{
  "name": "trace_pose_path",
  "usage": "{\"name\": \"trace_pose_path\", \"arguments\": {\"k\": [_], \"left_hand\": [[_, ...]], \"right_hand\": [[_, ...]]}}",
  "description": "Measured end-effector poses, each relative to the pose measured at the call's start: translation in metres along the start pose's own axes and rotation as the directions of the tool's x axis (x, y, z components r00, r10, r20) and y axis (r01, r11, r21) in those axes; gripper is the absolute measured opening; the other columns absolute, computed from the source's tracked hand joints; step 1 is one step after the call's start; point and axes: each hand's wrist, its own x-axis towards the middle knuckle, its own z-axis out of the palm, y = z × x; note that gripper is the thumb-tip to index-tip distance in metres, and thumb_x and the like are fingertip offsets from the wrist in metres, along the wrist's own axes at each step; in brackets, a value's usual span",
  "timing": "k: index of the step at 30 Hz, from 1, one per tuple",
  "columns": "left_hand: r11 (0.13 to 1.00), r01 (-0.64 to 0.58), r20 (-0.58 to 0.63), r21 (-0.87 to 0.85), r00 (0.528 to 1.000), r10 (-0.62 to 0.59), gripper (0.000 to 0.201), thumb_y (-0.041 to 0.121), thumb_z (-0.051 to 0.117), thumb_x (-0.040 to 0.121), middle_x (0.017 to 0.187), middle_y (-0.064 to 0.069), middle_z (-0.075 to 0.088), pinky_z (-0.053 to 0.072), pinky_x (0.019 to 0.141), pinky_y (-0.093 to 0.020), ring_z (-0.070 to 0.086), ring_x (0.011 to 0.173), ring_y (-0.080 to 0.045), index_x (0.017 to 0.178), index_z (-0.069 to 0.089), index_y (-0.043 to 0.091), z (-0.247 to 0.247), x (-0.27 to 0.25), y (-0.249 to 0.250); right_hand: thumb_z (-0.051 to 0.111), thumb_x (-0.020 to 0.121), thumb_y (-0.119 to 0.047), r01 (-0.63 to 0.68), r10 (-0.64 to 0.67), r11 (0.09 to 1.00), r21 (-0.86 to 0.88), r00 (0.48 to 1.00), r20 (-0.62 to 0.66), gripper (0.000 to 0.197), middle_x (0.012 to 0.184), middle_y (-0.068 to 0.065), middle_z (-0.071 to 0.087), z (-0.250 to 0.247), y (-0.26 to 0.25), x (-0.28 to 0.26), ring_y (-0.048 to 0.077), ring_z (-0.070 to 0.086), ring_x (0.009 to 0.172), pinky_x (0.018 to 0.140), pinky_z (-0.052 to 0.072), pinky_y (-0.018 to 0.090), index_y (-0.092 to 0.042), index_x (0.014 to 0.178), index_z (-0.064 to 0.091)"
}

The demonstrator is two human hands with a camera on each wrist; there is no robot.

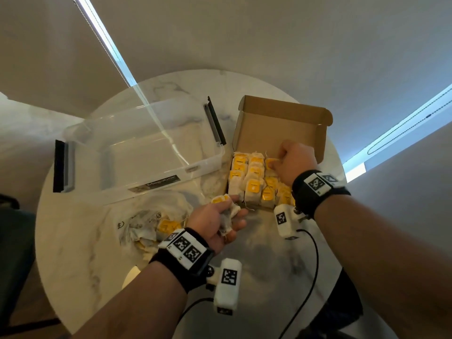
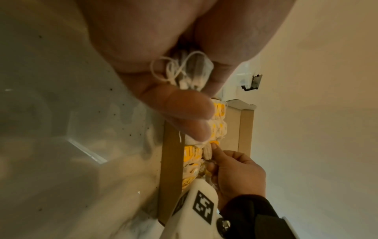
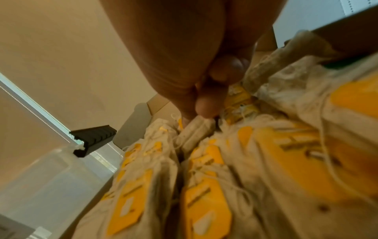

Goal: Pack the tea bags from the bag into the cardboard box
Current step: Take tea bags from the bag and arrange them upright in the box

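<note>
Between the right hand's point(image 1: 293, 162) pinching fingertips point(image 3: 206, 105) one tea bag point(image 3: 196, 131) stands among packed rows in the cardboard box point(image 1: 276, 128), its raised lid just beyond. The left hand point(image 1: 220, 221), nearer, clutches a bunch of tea bags point(image 2: 190, 72) beside the box's front wall; the crumpled bag point(image 1: 146, 221) lies left of it, a clear plastic bin point(image 1: 137, 148) beyond.

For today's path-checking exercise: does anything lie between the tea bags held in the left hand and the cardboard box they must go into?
Nothing visible blocks the way. The left hand holds its tea bags just outside the cardboard box, whose lid stands open. The right hand is inside, pinching one packed bag among the rows.
</note>
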Motion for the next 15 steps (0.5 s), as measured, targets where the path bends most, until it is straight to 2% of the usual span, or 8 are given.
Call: {"name": "trace_pose_path", "arguments": {"k": [3, 6, 8, 10, 12, 13, 15], "left_hand": [[0.999, -0.007, 0.078, 0.032, 0.997, 0.005, 0.031, 0.021, 0.044, 0.1, 0.087, -0.009, 0.073, 0.033, 0.036, -0.016, 0.061, 0.052, -0.017, 0.12, 0.066, 0.013, 0.001, -0.005, 0.005], [0.998, -0.009, 0.168, 0.067, 0.986, -0.003, 0.032, 0.008, 0.041, 0.093, 0.087, -0.01, 0.074, 0.034, 0.035, -0.015, 0.062, 0.051, -0.018, 0.116, 0.063, 0.007, 0.009, -0.009, 0.011], [0.995, -0.015, 0.199, 0.097, 0.98, -0.004, 0.029, 0.004, 0.04, 0.092, 0.085, -0.01, 0.074, 0.034, 0.034, -0.016, 0.064, 0.05, -0.02, 0.113, 0.06, 0.004, 0.016, -0.01, 0.013], [0.992, -0.035, 0.231, 0.119, 0.973, 0.007, 0.027, 0.002, 0.04, 0.091, 0.081, -0.01, 0.073, 0.033, 0.033, -0.016, 0.064, 0.049, -0.022, 0.11, 0.059, 0.004, 0.021, -0.011, 0.015], [0.99, -0.052, 0.255, 0.132, 0.967, 0.017, 0.024, 0.004, 0.039, 0.092, 0.076, -0.008, 0.071, 0.033, 0.034, -0.017, 0.064, 0.049, -0.023, 0.105, 0.059, 0.005, 0.025, -0.012, 0.016], [0.99, -0.055, 0.263, 0.133, 0.965, 0.019, 0.023, 0.007, 0.04, 0.093, 0.078, -0.008, 0.072, 0.033, 0.035, -0.017, 0.064, 0.049, -0.023, 0.105, 0.06, 0.007, 0.027, -0.013, 0.016], [0.989, -0.069, 0.264, 0.132, 0.964, 0.032, 0.024, 0.022, 0.046, 0.096, 0.088, -0.01, 0.072, 0.033, 0.034, -0.017, 0.064, 0.049, -0.024, 0.109, 0.062, 0.01, 0.03, -0.014, 0.016]], "right_hand": [[0.07, 0.089, -0.029, 0.058, -0.058, 0.998, -0.003, 0.998, -0.028, 0.018, 0.081, -0.002, 0.057, -0.009, -0.007, -0.011, 0.019, 0.056, 0.081, 0.07, 0.042, 0.028, -0.016, 0.097, 0.059], [0.072, 0.087, -0.032, 0.169, -0.177, 0.973, 0.156, 0.984, 0.036, 0.014, 0.075, -0.006, 0.061, -0.02, -0.017, -0.035, 0.009, 0.057, 0.069, 0.063, 0.043, 0.023, -0.023, 0.094, 0.065], [0.073, 0.086, -0.034, 0.246, -0.288, 0.938, 0.244, 0.945, 0.157, 0.012, 0.083, -0.011, 0.065, -0.023, -0.022, -0.05, 0.002, 0.059, 0.073, 0.066, 0.046, 0.02, -0.028, 0.097, 0.07], [0.073, 0.087, -0.034, 0.303, -0.374, 0.914, 0.269, 0.885, 0.276, 0.017, 0.092, -0.017, 0.063, -0.023, -0.021, -0.059, -0.006, 0.058, 0.081, 0.072, 0.043, 0.012, -0.029, 0.103, 0.073], [0.073, 0.088, -0.03, 0.317, -0.404, 0.902, 0.292, 0.859, 0.315, 0.014, 0.089, -0.02, 0.061, -0.021, -0.018, -0.063, -0.013, 0.056, 0.077, 0.069, 0.04, 0.006, -0.025, 0.101, 0.075], [0.074, 0.088, -0.029, 0.296, -0.393, 0.901, 0.316, 0.866, 0.309, 0.009, 0.083, -0.019, 0.063, -0.02, -0.015, -0.065, -0.011, 0.057, 0.072, 0.068, 0.041, 0.007, -0.023, 0.095, 0.075], [0.074, 0.088, -0.027, 0.215, -0.342, 0.894, 0.394, 0.895, 0.286, 0.006, 0.074, -0.014, 0.067, -0.019, -0.008, -0.067, -0.003, 0.06, 0.063, 0.066, 0.05, 0.018, -0.021, 0.087, 0.075]]}}
